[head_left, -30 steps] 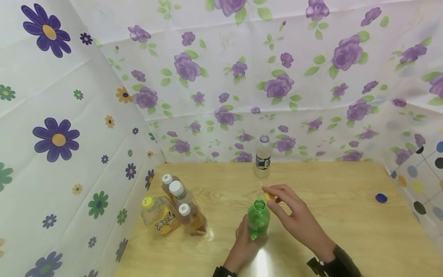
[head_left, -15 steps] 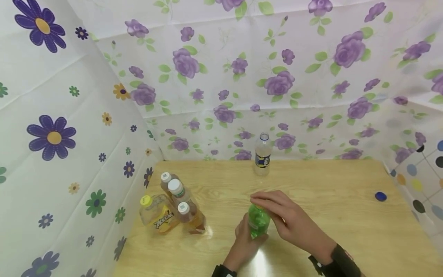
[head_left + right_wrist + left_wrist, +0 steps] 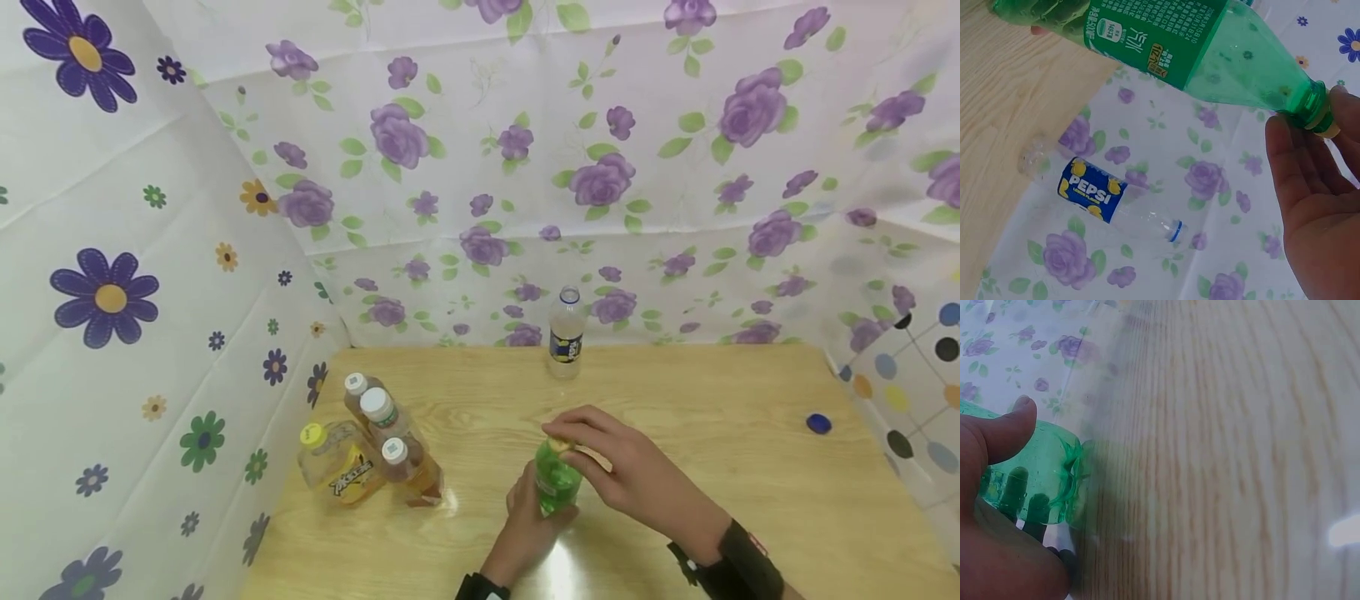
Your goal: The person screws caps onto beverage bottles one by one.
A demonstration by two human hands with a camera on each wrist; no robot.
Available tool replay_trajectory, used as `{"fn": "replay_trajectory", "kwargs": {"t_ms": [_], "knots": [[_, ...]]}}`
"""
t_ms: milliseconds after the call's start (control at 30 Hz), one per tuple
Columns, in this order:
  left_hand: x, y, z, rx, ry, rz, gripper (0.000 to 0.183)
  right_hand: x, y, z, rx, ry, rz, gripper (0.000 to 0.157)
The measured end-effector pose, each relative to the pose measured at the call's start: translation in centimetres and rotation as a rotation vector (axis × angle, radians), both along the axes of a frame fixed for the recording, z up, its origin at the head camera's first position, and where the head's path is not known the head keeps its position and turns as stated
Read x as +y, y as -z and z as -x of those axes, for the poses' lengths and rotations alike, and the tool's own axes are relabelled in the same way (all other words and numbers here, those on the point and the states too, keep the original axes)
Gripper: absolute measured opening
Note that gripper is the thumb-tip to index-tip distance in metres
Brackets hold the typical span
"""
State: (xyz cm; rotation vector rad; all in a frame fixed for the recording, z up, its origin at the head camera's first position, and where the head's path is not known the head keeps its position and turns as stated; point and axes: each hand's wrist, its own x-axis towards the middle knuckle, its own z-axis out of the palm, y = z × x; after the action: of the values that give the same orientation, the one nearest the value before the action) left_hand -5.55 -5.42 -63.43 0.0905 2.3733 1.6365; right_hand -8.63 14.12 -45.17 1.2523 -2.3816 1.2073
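A green plastic bottle [image 3: 557, 483] stands upright on the table, with a green printed label [image 3: 1154, 37] in the right wrist view. My left hand [image 3: 527, 527] grips it low down; in the left wrist view the thumb [image 3: 1015, 431] lies along its clear green base. Up at the neck, my right hand [image 3: 626, 467] pinches a yellowish bottle cap [image 3: 1329, 128] between thumb and fingers, and the cap sits on the bottle's mouth. Whether its thread is engaged cannot be seen. Behind them stands an uncapped clear Pepsi bottle [image 3: 566, 337] with a blue label.
Several capped bottles cluster at the left: a yellow-capped bottle [image 3: 337, 467] and white-capped ones, such as the amber-coloured bottle [image 3: 416, 475]. A blue cap [image 3: 819, 423] lies far right on the wooden table [image 3: 705, 392]. Flowered sheets [image 3: 465, 167] enclose the back and sides.
My right hand has brought the yellowish cap leftward from beside the open green bottle onto its mouth. Its fingers have shifted around the cap. The left hand keeps its grip.
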Motion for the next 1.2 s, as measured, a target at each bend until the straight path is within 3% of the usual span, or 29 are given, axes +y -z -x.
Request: {"fn": "replay_trajectory", "kwargs": {"t_ms": [200,533,733,1000,1200], "knots": [[-0.1,0.1,0.1,0.036,0.009,0.004,0.071,0.0,-0.6,0.2,0.009,-0.018,-0.021,0.055],[-0.2,0.2,-0.2,0.017,-0.013,0.011,0.073,0.2,-1.5,0.7,0.01,-0.075,-0.17,0.053],[-0.3,0.3,-0.1,0.031,-0.006,0.002,0.075,0.3,-1.3,0.6,0.054,-0.08,-0.204,0.071],[-0.2,0.3,0.0,-0.002,-0.009,0.0,0.071,0.1,-1.7,0.6,0.029,-0.05,-0.223,0.045],[-0.2,0.4,-0.1,0.014,-0.001,0.006,0.072,0.1,-2.5,0.6,-0.068,0.0,-0.241,0.036]]}}
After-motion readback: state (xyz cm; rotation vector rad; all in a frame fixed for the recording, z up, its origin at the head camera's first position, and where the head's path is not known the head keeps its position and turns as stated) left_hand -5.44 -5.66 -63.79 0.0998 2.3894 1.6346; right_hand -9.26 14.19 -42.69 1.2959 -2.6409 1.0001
